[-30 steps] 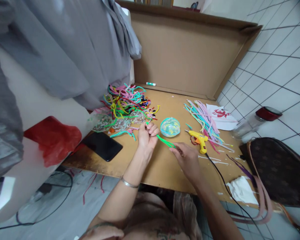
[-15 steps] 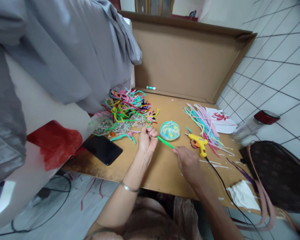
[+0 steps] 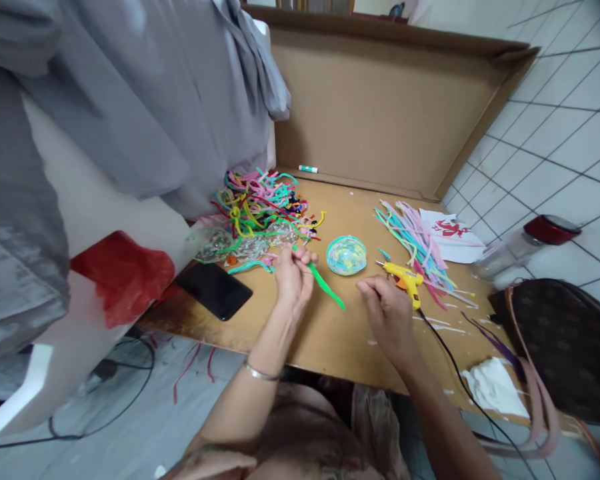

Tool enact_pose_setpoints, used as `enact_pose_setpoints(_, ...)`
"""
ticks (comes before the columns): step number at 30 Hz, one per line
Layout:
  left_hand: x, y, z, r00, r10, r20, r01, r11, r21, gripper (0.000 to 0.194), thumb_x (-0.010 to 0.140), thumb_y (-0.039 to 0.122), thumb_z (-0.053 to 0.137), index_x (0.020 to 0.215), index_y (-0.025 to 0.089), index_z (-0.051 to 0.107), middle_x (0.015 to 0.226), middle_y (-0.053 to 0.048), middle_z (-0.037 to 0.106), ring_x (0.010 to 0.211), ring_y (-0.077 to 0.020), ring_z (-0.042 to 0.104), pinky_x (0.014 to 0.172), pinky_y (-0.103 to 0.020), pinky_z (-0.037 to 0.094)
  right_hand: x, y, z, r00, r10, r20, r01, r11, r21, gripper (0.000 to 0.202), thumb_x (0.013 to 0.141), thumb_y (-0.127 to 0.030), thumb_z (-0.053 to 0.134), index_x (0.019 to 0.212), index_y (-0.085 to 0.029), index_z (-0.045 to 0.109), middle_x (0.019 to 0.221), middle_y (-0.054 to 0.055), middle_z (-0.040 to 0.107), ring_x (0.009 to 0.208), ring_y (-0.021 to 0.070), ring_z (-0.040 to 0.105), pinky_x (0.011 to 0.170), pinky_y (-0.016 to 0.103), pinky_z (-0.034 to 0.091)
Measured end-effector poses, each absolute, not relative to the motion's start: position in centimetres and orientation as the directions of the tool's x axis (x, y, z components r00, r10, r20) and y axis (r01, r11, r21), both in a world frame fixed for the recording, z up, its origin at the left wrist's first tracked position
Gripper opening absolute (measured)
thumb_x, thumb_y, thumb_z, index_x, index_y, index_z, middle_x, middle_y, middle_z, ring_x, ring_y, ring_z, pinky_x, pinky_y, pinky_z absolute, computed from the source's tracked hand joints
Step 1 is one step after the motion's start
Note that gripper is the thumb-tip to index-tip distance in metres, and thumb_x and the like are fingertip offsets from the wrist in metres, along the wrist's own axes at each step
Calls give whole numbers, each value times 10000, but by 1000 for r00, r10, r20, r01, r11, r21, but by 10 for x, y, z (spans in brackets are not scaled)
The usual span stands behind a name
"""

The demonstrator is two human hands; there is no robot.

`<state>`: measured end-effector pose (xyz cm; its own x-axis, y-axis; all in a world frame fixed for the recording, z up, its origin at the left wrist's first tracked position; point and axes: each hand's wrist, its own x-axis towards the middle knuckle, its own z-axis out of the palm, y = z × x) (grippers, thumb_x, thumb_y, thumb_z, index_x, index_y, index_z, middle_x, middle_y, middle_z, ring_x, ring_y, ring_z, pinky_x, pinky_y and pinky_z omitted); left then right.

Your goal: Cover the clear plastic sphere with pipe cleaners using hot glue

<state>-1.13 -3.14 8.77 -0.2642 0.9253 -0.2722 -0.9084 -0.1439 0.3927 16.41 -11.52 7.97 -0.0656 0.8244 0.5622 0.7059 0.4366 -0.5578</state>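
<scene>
My left hand point(image 3: 295, 272) is closed around a bright green pipe cleaner point(image 3: 326, 287), whose loose end slants down to the right over the table. My right hand point(image 3: 386, 303) is apart from it, with curled fingers and nothing visible in them. Just behind the right hand lies a yellow glue gun point(image 3: 404, 279), its nozzle pointing left. Between and beyond my hands sits a small round bowl point(image 3: 347, 255) in turquoise, white and yellow. A heap of mixed-colour pipe cleaners point(image 3: 255, 200) is behind my left hand.
Pastel pipe cleaners point(image 3: 413, 233) lie at the right beside a paper with a red drawing point(image 3: 453, 237). A clear bottle point(image 3: 525, 247) and a brown handbag point(image 3: 560, 353) stand farther right. A black phone point(image 3: 215, 291) lies left. Cardboard point(image 3: 370, 107) walls the back.
My right hand has let go of the green pipe cleaner's end and moved right, towards the glue gun. My left hand still grips the pipe cleaner. The view has shifted slightly.
</scene>
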Motion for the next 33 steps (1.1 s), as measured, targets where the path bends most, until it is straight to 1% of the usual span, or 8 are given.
enact_pose_setpoints(4,16,-43,81,-165,955,-247,-901,-43,432,355,914,202,542,623,185,339,510,92,379,429,-31,379,556,-178,398,152,-97,73,-32,915,401,612,335,-716,381,982,-422,389,786,-203,632,685,21,654,654,165,595,599,257,408)
enact_pose_setpoints(7,30,-47,74,-110,967,-231,-890,7,455,321,915,211,508,628,185,365,523,74,442,469,-50,454,627,-208,452,148,-87,61,-141,962,235,481,274,-833,366,935,-479,450,846,-191,658,767,34,699,715,174,625,636,263,448)
enact_pose_setpoints(13,31,-41,49,-110,981,-159,-767,18,642,244,865,270,545,678,189,411,638,27,588,596,-104,595,708,-263,486,150,-85,46,-147,989,-13,254,25,-967,367,805,-519,573,686,-175,623,554,5,627,506,124,548,548,247,443)
enact_pose_setpoints(15,21,-39,40,-133,986,-104,-636,-4,772,227,874,267,528,681,190,435,636,25,587,580,-106,568,681,-254,461,159,-89,47,-167,985,-49,223,-10,-975,406,809,-554,551,777,-164,660,508,-20,579,455,109,493,502,235,403)
enact_pose_setpoints(18,4,-43,30,-145,971,190,-202,-217,955,235,872,295,579,674,171,550,657,16,584,643,-112,544,682,-227,415,173,-96,54,-170,984,-48,227,-8,-974,462,821,-592,542,808,-151,681,427,-77,415,406,79,354,449,215,293)
enact_pose_setpoints(22,-10,-51,25,-31,937,347,79,-343,936,276,926,336,523,724,173,619,675,11,607,654,-122,528,665,-230,388,184,-100,64,-181,979,-92,207,-53,-977,510,765,-640,597,777,-137,682,460,-96,292,429,64,255,438,214,183)
enact_pose_setpoints(28,-11,-49,21,68,948,311,11,-313,950,317,955,402,476,829,164,643,771,-30,680,787,-161,625,781,-262,451,190,-98,66,-152,981,-124,200,-92,-976,515,719,-660,624,764,-148,665,456,-107,245,418,61,197,429,224,143)
enact_pose_setpoints(33,-13,-53,25,-61,951,302,-81,-306,948,199,885,343,619,988,182,674,907,-39,696,831,-159,633,792,-247,461,198,-97,66,-163,975,-153,222,-115,-968,499,717,-659,615,772,-164,651,442,-116,220,406,62,170,422,224,125)
